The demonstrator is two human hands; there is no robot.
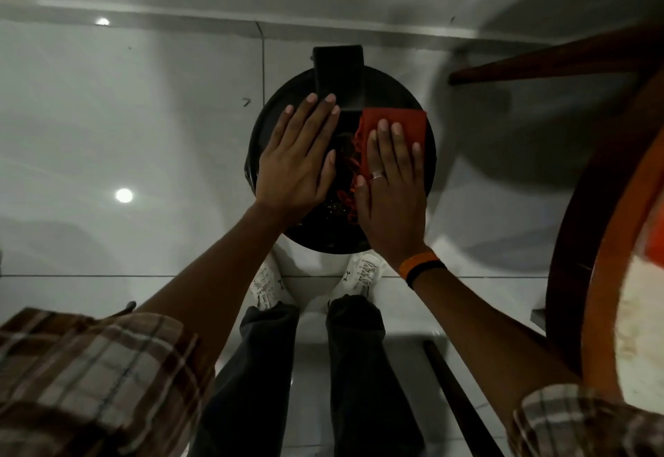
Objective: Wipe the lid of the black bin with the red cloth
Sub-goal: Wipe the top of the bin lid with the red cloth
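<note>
Lid (323, 226) of black bin sits on floor at person's feet. Left hand (296, 154) flat, fingers spread, steadying it; right hand (390, 183) flat, fingers together, pressing red cloth (402, 122) on right half.

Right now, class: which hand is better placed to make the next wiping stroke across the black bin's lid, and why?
The right hand: it lies flat on the red cloth, pressing it onto the lid. The left hand rests bare on the lid.

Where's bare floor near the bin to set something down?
Open white tile floor left of the round black bin lid. Crowded right: brown wooden table. On the lid: left hand, right hand flat on red cloth.
</note>
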